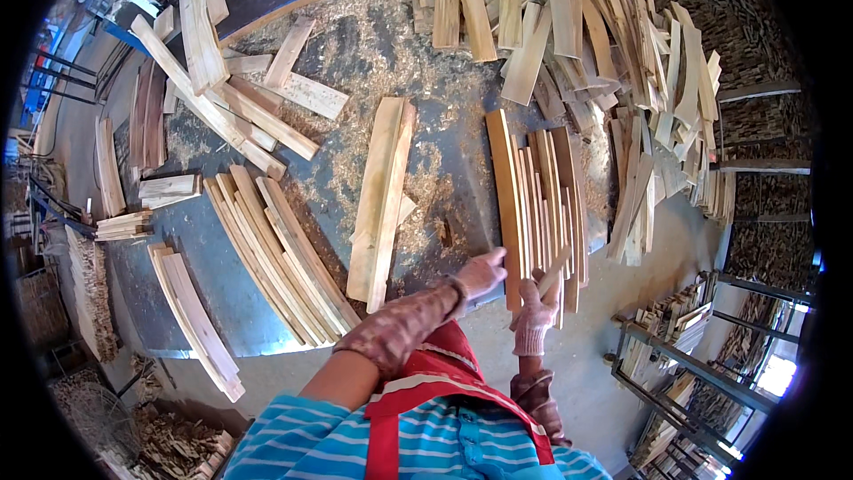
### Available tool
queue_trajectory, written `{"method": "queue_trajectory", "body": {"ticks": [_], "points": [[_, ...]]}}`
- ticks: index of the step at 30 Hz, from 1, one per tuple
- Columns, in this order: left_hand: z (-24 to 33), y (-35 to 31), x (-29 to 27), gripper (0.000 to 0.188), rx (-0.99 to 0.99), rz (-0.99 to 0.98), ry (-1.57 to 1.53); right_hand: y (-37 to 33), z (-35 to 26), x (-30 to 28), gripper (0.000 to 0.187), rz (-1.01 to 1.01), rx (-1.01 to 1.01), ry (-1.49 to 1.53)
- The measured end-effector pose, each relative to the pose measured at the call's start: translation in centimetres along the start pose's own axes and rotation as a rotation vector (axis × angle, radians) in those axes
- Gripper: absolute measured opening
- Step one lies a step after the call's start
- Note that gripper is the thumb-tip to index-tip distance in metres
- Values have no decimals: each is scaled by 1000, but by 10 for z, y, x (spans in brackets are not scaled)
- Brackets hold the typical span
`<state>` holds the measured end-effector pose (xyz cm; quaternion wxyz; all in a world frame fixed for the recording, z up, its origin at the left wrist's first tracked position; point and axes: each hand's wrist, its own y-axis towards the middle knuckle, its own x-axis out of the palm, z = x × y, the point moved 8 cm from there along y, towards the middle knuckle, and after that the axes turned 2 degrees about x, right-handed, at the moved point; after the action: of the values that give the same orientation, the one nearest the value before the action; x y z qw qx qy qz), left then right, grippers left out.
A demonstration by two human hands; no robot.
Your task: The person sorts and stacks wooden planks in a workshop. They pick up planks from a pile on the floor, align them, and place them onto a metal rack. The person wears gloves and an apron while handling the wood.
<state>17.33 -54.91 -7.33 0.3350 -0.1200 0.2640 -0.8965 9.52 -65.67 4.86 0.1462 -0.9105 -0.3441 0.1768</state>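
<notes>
A row of narrow wooden boards [524, 204] stands on edge, packed together, at the table's front edge right of centre. My left hand [482, 274], in a pale glove, has its fingertips against the left side of the outermost board. Those fingers look partly stretched out and are not wrapped round it. At the near end of the row is my right hand [536, 313], also gloved. It is closed round a thin wooden slat [557, 268] that sticks up at a slant between thumb and fingers. The slat's lower part is hidden in the hand.
Two long boards [380, 200] lie mid-table among wood shavings. Another row of boards [280, 258] lies to the left, with a pair [195, 320] overhanging the front edge. Loose slats [569, 18] heap up at the far right. A metal rack [693, 364] stands right.
</notes>
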Motion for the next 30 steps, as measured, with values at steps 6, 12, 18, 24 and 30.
{"method": "queue_trajectory", "body": {"ticks": [6,12,18,24,30], "points": [[-13,-69,-123,53,231,396,-293,13,-32,102,59,-419,-50,70],[-81,-316,-262,59,97,1586,-165,-38,2,244,73,-928,53,-100],[-222,-411,-271,91,-575,1519,-173,-150,85,358,70,-1223,306,-67],[-216,-364,-256,78,-334,1372,-378,-163,119,395,79,-1007,-355,-947],[-211,-379,-280,71,-303,1392,267,-176,121,398,80,-910,-505,-1053]]}}
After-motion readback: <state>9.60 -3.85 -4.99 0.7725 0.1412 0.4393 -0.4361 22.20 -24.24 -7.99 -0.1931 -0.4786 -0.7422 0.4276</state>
